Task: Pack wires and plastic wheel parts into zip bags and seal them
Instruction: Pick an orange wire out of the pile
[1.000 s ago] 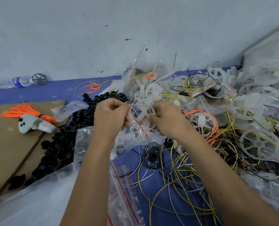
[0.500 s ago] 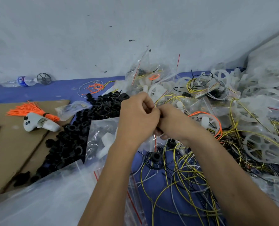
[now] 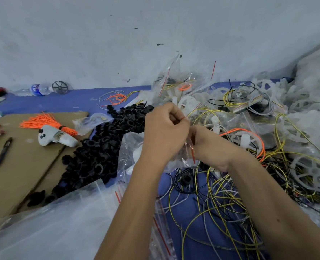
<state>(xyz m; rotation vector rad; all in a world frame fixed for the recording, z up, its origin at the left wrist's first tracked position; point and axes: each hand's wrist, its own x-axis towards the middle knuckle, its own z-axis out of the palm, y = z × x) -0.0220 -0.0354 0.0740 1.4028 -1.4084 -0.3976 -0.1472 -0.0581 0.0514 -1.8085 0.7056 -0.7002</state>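
My left hand [image 3: 164, 132] and my right hand [image 3: 206, 141] are pressed close together at the centre, both pinching the red-lined top edge of a clear zip bag [image 3: 134, 152]. The bag hangs down to the left of my left wrist, and a white plastic wheel part shows through it. My right fingers are mostly hidden behind my left hand. Loose yellow, black and grey wires [image 3: 221, 203] lie on the blue mat below my hands. White plastic wheels [image 3: 316, 171] are piled at the right.
A heap of black rings [image 3: 103, 147] lies left of my hands. Filled zip bags [image 3: 177, 85] stack against the wall. A white controller [image 3: 56, 137], orange wire bundle [image 3: 48, 121] and pen [image 3: 3, 152] sit on cardboard at left. Empty bags [image 3: 161, 231] lie near me. A water bottle [image 3: 35, 90] lies by the wall.
My hands have come together from apart along the bag's top edge, and the bag has swung down to the left of my left wrist.
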